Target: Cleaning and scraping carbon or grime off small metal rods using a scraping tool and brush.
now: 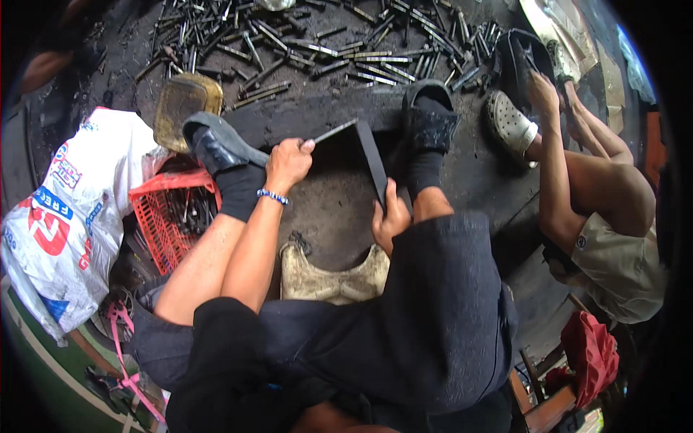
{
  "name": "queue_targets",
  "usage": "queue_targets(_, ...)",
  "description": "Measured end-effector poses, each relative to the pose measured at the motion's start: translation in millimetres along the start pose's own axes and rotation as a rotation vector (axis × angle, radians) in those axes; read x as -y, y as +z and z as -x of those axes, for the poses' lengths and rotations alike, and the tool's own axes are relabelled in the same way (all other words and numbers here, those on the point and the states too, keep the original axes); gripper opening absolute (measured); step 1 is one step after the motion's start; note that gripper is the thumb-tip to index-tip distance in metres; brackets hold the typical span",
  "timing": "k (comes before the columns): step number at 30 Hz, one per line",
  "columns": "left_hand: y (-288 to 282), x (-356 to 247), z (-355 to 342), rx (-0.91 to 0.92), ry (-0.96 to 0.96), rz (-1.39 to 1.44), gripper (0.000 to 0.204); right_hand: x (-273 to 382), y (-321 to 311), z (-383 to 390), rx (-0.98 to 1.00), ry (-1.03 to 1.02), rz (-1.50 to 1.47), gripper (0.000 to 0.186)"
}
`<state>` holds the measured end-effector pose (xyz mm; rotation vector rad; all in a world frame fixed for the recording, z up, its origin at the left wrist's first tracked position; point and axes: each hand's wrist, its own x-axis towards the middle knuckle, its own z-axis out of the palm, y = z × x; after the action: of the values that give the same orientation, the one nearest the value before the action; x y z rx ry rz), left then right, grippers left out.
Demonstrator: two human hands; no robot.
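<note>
My left hand (289, 164), with a blue and white beaded bracelet at its wrist, is closed around a thin metal rod (336, 130). The rod slants up and right from my thumb. In my closed right hand (392, 218) is a flat dark grey bar (371, 159), straight-edged like a flat file or a whetstone; I cannot tell which. Its far end meets the rod's tip or lies just by it. Both hands are between my spread legs, above the dirty floor. My fingers hide the rod's near end and the bar's lower end.
Many metal rods (375, 59) lie scattered on the floor ahead. A red plastic basket (155, 224) of metal parts, a white plastic bag (76, 209) and a grimy yellowish container (189, 108) stand left. A pale worn block (332, 283) lies between my legs. Another person (603, 184) sits at right.
</note>
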<state>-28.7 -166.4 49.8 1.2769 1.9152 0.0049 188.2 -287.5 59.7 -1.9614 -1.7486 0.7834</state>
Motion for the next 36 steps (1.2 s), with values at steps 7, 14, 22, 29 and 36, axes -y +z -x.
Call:
queue_targets(7, -11.5, -13.5, 11.1, -0.057, 0.038, -0.019, 0.036, 27.5, -2.3, -44.2, -0.013, -0.007, 0.027, 0.056)
queue_targets(14, -7.5, -2.3, 5.5, -0.054, 0.012, -0.012, 0.033, 16.3, -6.9, -11.6, -0.134, -0.061, -0.209, 0.051)
queue_targets(22, 1.7, -6.8, 15.4, -0.309, 0.174, -0.087, 0.024, -0.2, -0.7, 5.8, 0.032, 0.052, -0.045, 0.056)
queue_targets(29, 4.4, 8.9, 16.3, -0.476, 0.367, -0.068, 0.019, 51.9, -12.1, -40.2, -0.005, 0.033, 0.006, 0.055)
queue_targets(36, 18.1, 9.9, 8.2, -0.509, 0.397, -0.07, 0.016, -8.7, -4.6, 8.9, 0.062, 0.033, -0.093, 0.057)
